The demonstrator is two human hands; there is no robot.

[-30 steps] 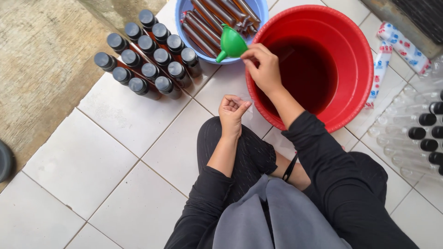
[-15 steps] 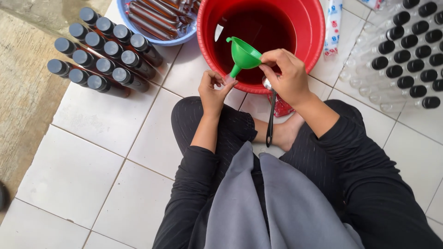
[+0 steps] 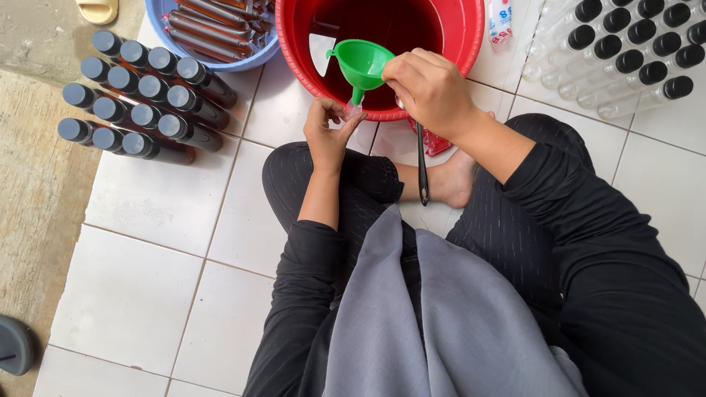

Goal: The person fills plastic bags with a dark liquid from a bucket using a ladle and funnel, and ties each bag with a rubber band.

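Both hands have come in closer to the body since the earlier pictures, and the small green plastic funnel (image 3: 362, 65) has moved from the far side of the big round red plastic tub (image 3: 471, 44) to its near rim.

Now the right hand (image 3: 430, 92) has its fingers closed on the rim of the funnel and holds it upright over the near edge of the tub. A long thin black handle (image 3: 422, 165) hangs down from this same hand, over the bare foot (image 3: 452, 180). What is at its top end is hidden by the hand.

The left hand (image 3: 329, 132) is just under the funnel. Its fingers are pinched together around something small and clear (image 3: 354, 112) at the tip of the spout. It is too small to tell what it is.

Dark red liquid (image 3: 390, 26) fills the tub. The person sits cross-legged on the white tiled floor (image 3: 154, 213) in black clothes, with a grey cloth (image 3: 434, 316) hanging in front.

To the left stand many dark filled bottles with black caps (image 3: 136, 99), close together in rows. Behind them, a blue plastic bowl (image 3: 213, 60) holds more long dark packs. To the right lie clear empty bottles with black caps (image 3: 625, 51), side by side.
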